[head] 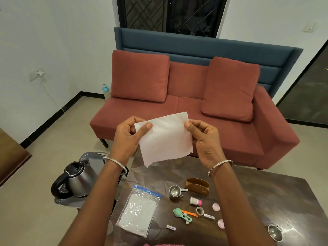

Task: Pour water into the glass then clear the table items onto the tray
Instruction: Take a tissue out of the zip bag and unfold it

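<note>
Both hands, left (126, 137) and right (204, 139), pinching a white napkin (164, 137) above the counter (257, 192), kettle (76, 180) sitting on tray (92, 157) at left

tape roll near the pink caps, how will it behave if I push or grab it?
The tape roll looks tilted on its edge, so a push would probably roll or topple it. It is a small hollow ring, likely very light. The glossy table suggests it may skid; pinching through the core seems safest.

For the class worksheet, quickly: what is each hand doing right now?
Left hand: closed, pinching the left edge of the white paper napkin.
Right hand: closed, pinching the napkin's right edge.
</note>
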### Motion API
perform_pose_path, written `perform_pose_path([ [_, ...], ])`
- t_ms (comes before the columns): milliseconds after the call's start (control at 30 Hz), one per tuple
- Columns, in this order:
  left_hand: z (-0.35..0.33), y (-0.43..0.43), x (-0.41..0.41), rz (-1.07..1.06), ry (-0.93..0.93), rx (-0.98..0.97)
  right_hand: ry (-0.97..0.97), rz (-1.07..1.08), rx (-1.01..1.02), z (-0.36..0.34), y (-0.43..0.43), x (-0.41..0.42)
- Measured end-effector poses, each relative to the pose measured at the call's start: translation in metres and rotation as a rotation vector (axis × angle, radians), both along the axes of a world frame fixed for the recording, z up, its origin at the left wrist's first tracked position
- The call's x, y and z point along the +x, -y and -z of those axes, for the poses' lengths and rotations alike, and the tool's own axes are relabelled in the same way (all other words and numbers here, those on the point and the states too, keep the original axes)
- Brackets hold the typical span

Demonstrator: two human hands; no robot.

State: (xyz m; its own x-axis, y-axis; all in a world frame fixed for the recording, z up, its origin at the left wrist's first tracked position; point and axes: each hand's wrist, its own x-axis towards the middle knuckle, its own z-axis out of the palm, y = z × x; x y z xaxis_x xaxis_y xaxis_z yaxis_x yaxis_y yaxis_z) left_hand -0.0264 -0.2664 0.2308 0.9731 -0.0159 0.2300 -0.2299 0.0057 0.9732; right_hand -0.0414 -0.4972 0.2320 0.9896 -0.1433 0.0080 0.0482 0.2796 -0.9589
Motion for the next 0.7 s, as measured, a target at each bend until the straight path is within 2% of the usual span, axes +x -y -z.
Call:
perform_pose_path([
  [133, 0.0035, 0.0034, 0.0000, -0.008, -0.032, -0.099, 0.017, 0.018, -0.001, -0.0016, -0.0016, -0.0016],
  [700, 0.0052, -0.0029, 0.0039, 0.067, -0.188, -0.165, 0.049, 0.049, -0.170, -0.0069, 0.0015, -0.0077],
])
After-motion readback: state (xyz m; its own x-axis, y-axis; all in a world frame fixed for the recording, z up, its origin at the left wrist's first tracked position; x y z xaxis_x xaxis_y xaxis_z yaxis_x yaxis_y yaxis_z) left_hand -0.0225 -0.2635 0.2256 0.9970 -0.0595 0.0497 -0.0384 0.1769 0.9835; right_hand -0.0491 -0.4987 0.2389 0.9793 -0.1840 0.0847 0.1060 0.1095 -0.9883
